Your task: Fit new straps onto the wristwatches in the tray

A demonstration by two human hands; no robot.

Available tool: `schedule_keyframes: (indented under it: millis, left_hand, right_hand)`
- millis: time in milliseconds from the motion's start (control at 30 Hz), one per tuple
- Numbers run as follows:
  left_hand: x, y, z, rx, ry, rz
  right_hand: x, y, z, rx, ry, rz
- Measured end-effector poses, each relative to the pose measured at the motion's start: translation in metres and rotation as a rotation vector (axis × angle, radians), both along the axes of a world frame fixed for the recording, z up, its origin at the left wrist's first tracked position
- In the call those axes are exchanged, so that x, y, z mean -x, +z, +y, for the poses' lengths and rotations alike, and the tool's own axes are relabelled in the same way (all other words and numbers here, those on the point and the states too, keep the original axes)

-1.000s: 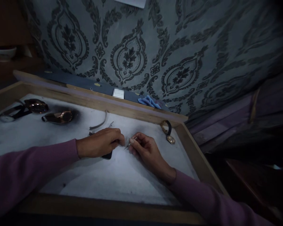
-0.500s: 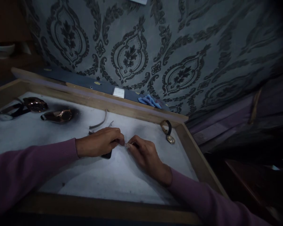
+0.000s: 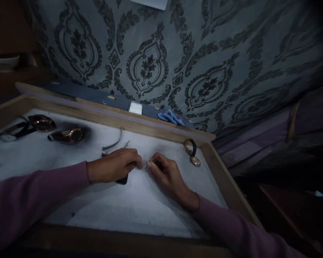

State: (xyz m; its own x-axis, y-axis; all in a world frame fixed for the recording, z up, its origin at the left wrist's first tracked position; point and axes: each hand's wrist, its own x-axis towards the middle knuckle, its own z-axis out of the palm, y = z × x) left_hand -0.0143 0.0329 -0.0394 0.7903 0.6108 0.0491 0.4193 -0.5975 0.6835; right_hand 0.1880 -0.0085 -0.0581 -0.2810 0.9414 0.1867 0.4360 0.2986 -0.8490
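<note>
Over the white floor of a shallow wooden tray [image 3: 113, 120], both hands work close together. My left hand [image 3: 115, 165] is closed, palm down, fingertips curled; whatever they pinch is hidden. Facing it, my right hand [image 3: 165, 173] pinches a small shiny piece [image 3: 145, 166], too tiny and dim to name, in the narrow gap between the hands. A dark flat object [image 3: 123, 179] shows partly from under my left hand. Behind that hand lie a thin curved strip [image 3: 115, 143] and a slim pointed metal piece [image 3: 127, 144], its other end hidden.
Several wristwatches lie in the tray: one with a rose-gold case [image 3: 74, 135] and others at the left, and a gold-cased watch [image 3: 195, 161] at the right corner. A blue cloth [image 3: 171, 117] rests beyond the back rim, before a patterned curtain [image 3: 148, 68].
My right hand has shifted slightly right, widening the gap between the fingertips, where the small piece shows more. My left hand stays nearly in place. The view has tilted up a little.
</note>
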Motion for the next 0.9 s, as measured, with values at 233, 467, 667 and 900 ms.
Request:
schedule_keyframes:
  millis: [233,467,667,900]
  left_hand:
    - [0.0001,-0.0044,0.0,0.001,0.014,-0.022]
    - [-0.0029,-0.006,-0.0024,0.002,0.029,-0.006]
    - [-0.0062,-0.0021,-0.0046,-0.046,-0.017,-0.016]
    - [-0.0054,-0.0028,-0.0057,-0.068,-0.019,-0.077]
  right_hand:
    - [0.0031,0.0028,0.0062,0.41,-0.115,0.323]
    - [0.0072,0.0049,0.0074,0.521,-0.158,0.486]
    - [0.0087,0.003,0.0073,0.537,-0.113,0.513]
    - [0.0074,0.0044,0.0066,0.564,-0.085,0.556]
